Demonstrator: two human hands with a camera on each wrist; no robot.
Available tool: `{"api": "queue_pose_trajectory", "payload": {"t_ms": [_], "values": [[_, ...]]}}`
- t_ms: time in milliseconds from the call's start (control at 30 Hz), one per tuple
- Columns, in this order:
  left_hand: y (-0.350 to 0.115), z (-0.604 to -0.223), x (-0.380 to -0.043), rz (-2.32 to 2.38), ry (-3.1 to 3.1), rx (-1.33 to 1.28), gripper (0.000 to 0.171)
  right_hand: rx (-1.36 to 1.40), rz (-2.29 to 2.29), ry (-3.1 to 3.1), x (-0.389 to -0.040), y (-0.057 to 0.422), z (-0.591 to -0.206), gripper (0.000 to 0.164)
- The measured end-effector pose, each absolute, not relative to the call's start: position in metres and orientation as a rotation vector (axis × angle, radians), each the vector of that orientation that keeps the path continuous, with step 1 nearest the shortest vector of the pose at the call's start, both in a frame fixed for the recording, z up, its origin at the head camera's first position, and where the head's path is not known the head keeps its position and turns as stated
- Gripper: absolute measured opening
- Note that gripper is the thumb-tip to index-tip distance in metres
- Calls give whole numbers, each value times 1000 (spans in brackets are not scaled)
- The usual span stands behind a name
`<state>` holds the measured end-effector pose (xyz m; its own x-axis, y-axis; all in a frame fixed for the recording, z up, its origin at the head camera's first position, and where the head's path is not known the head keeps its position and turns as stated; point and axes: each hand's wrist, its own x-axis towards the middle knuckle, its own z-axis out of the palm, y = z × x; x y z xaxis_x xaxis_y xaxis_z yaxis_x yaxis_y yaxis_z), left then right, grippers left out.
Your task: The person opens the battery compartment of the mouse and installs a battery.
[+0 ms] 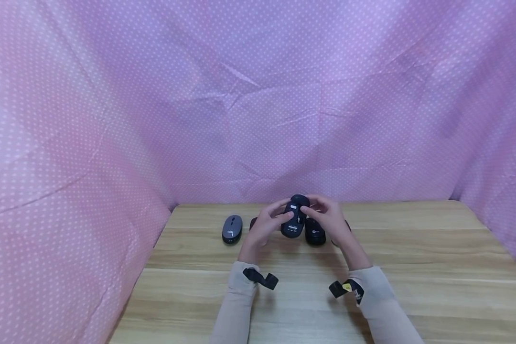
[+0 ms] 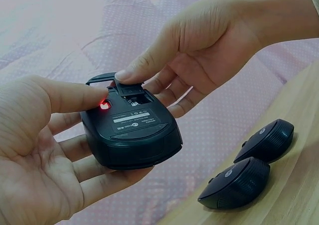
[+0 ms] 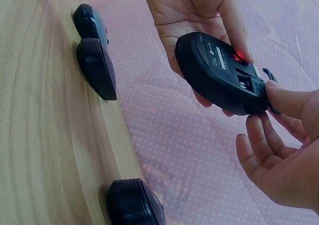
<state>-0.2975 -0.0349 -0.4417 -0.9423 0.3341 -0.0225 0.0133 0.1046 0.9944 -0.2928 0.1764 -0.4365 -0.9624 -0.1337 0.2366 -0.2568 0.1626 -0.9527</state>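
Note:
A black computer mouse [image 1: 290,229] is held underside up between both hands, raised above the table. My left hand [image 1: 264,224] grips it, thumb on the underside beside the glowing red sensor light [image 2: 104,105] and fingers beneath the body. At the mouse's other end, my right hand [image 1: 332,222] pinches the dark battery cover [image 2: 130,89], thumb on top and fingers behind. This cover stands partly off the body, projecting past the mouse's end. Next to it the battery compartment [image 3: 244,81] lies exposed, with some metal showing inside.
On the wooden table [image 1: 413,258], a grey-topped mouse [image 1: 232,229] lies left of the hands and a black mouse [image 1: 315,234] lies behind the right hand. Other mice are partly hidden by the hands. A pink dotted cloth [image 1: 258,134] hangs behind the table.

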Motion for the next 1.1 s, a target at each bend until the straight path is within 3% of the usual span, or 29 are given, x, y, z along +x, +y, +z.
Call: {"api": "queue_pose_trajectory", "payload": {"t_ms": [500, 1100], "values": [[-35, -442, -298, 1995, 2089, 328, 47, 474, 1885, -2438, -290, 173, -437, 41], [-30, -440, -296, 2163, 1984, 446, 49, 216, 2067, -2444, -289, 165, -436, 44]]}}
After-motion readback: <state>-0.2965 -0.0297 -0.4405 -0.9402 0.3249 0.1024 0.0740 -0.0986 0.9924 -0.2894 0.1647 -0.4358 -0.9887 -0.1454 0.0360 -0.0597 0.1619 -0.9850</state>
